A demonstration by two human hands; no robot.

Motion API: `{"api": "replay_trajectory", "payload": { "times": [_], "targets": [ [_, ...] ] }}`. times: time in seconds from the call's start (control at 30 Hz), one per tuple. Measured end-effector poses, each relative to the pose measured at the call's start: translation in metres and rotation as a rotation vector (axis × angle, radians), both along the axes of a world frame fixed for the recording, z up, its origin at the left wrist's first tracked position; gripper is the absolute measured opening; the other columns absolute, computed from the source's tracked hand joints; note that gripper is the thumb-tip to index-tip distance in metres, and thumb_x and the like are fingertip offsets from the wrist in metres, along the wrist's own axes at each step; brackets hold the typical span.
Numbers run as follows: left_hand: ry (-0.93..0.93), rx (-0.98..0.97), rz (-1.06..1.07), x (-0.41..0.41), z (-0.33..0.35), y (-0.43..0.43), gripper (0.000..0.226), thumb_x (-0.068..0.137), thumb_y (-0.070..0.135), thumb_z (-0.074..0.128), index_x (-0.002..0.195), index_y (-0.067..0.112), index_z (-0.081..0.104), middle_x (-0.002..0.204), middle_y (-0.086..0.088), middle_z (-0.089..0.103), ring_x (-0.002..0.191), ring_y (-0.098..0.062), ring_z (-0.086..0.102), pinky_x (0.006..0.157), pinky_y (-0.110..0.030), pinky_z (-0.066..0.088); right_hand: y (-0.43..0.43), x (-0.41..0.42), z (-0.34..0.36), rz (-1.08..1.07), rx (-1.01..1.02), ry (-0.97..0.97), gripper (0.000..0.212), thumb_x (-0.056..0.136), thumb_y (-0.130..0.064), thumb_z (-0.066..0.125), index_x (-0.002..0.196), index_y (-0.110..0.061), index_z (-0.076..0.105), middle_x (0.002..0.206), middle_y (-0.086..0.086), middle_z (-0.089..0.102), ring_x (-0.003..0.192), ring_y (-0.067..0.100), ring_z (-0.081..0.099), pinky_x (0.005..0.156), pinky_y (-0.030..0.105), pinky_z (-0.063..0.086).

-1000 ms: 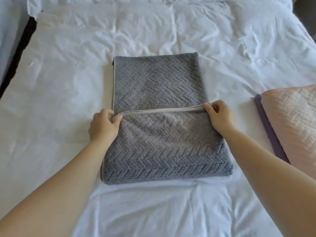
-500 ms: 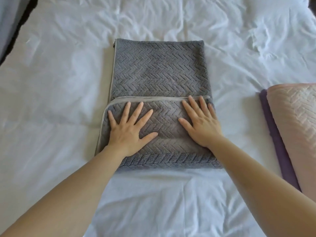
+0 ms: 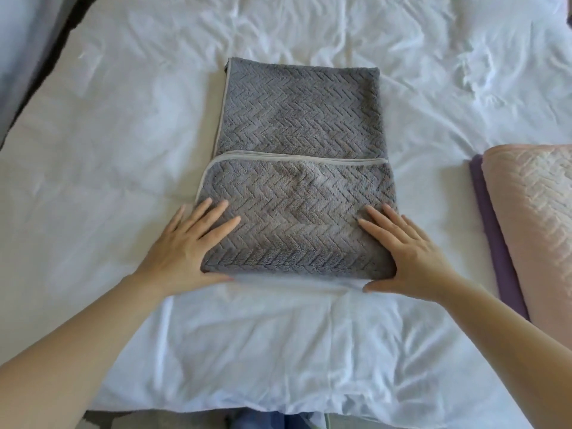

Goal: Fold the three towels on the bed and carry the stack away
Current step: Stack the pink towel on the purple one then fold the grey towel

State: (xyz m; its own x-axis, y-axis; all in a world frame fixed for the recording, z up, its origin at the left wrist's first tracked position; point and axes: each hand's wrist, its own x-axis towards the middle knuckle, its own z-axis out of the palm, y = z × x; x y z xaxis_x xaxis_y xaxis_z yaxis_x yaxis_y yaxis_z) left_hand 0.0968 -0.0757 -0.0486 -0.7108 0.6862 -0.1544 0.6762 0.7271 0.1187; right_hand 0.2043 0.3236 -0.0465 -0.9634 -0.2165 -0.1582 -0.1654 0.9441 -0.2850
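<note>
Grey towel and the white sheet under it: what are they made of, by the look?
Grey towel: plush, fleecy fabric, likely microfibre or terry, matte. It has a raised herringbone pile and a smooth pale-grey bound edge.
White sheet: thin woven cloth, probably cotton or a blend, matte, with fine sharp creases all over.

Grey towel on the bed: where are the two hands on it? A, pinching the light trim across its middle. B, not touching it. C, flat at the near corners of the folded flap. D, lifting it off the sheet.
C: the left hand and right hand lie with straight fingers on the near corners of the grey towel, which rests on the white sheet.
</note>
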Motion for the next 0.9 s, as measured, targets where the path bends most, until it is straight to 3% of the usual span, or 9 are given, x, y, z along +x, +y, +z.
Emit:
{"api": "replay_trajectory", "payload": {
  "times": [0.1,0.2,0.37,0.5,0.57,0.6,0.73,0.83,0.9],
  "targets": [
    [-0.009,0.133,0.073,0.009,-0.004,-0.007,0.090,0.067,0.042,0.079,0.144,0.018,0.040,0.152,-0.012,0.034,0.140,-0.033,0.032,0.111,-0.052,0.029,-0.003,0.010,-0.001,-0.016,0.018,0.105,0.100,0.056,-0.042,0.086,0.142,-0.018,0.041,0.151,0.003,0.037,0.141,0.027,0.031,0.113,0.049,0.028],
    [-0.036,0.224,0.173,0.013,-0.001,-0.002,0.085,0.054,0.014,0.090,0.131,0.008,0.055,0.139,-0.015,0.051,0.126,-0.035,0.051,0.102,-0.049,0.040,-0.008,0.012,0.006,-0.059,-0.024,0.147,0.079,0.055,-0.016,0.086,0.129,-0.008,0.057,0.135,0.009,0.056,0.129,0.031,0.049,0.107,0.051,0.037],
    [-0.143,0.299,0.486,0.015,0.045,-0.003,0.055,0.064,0.025,0.079,0.116,0.032,0.062,0.110,-0.009,0.065,0.097,-0.031,0.062,0.081,-0.037,0.049,-0.013,0.017,0.049,-0.205,-0.115,0.101,0.056,0.062,-0.011,0.077,0.117,-0.015,0.064,0.111,0.002,0.070,0.112,0.027,0.060,0.108,0.034,0.031],
    [-0.343,0.467,0.585,0.020,0.097,-0.008,0.034,0.056,0.035,0.062,0.090,0.037,0.062,0.091,0.000,0.067,0.085,-0.023,0.061,0.075,-0.033,0.048,-0.009,0.024,0.101,-0.327,-0.313,-0.073,0.041,0.063,-0.010,0.076,0.100,-0.023,0.065,0.085,0.003,0.067,0.089,0.027,0.061,0.076,0.029,0.050],
    [-0.479,0.580,0.632,0.013,0.118,-0.008,0.030,0.056,0.030,0.064,0.086,0.030,0.065,0.086,0.001,0.067,0.081,-0.018,0.060,0.069,-0.028,0.045,0.000,0.019,0.121,-0.369,-0.433,-0.116,0.039,0.064,-0.009,0.077,0.096,-0.027,0.063,0.086,0.001,0.066,0.081,0.019,0.061,0.062,0.014,0.046],
    [-0.536,0.656,0.658,0.005,0.126,-0.007,0.027,0.057,0.028,0.065,0.084,0.027,0.066,0.085,0.000,0.066,0.080,-0.017,0.059,0.068,-0.027,0.044,0.005,0.012,0.129,-0.411,-0.505,-0.110,0.039,0.066,-0.007,0.077,0.096,-0.028,0.063,0.088,0.000,0.066,0.079,0.015,0.061,0.063,0.012,0.046],
    [-0.625,0.909,0.843,-0.051,0.136,0.010,0.015,0.071,0.032,0.066,0.078,0.018,0.064,0.083,0.004,0.062,0.084,-0.015,0.056,0.074,-0.028,0.042,0.024,-0.040,0.139,-0.671,-0.962,-0.052,0.032,0.075,-0.005,0.071,0.096,-0.029,0.067,0.090,0.005,0.069,0.085,0.014,0.064,0.077,0.024,0.052],
    [-0.726,1.051,0.941,-0.108,0.127,0.038,0.019,0.072,0.044,0.060,0.079,0.030,0.070,0.095,0.007,0.067,0.101,-0.018,0.059,0.089,-0.037,0.042,0.034,-0.094,0.122,-0.847,-1.165,0.008,0.007,0.082,-0.017,0.065,0.088,-0.020,0.069,0.083,-0.001,0.070,0.089,0.021,0.064,0.077,0.033,0.051],
    [-0.810,1.073,0.971,-0.148,0.112,0.058,0.034,0.064,0.059,0.062,0.083,0.034,0.074,0.100,0.005,0.072,0.099,-0.016,0.063,0.088,-0.037,0.047,0.036,-0.131,0.103,-1.018,-1.206,0.047,0.028,0.076,-0.040,0.071,0.093,-0.017,0.070,0.093,0.002,0.072,0.096,0.023,0.065,0.085,0.039,0.053]
  ]
}}
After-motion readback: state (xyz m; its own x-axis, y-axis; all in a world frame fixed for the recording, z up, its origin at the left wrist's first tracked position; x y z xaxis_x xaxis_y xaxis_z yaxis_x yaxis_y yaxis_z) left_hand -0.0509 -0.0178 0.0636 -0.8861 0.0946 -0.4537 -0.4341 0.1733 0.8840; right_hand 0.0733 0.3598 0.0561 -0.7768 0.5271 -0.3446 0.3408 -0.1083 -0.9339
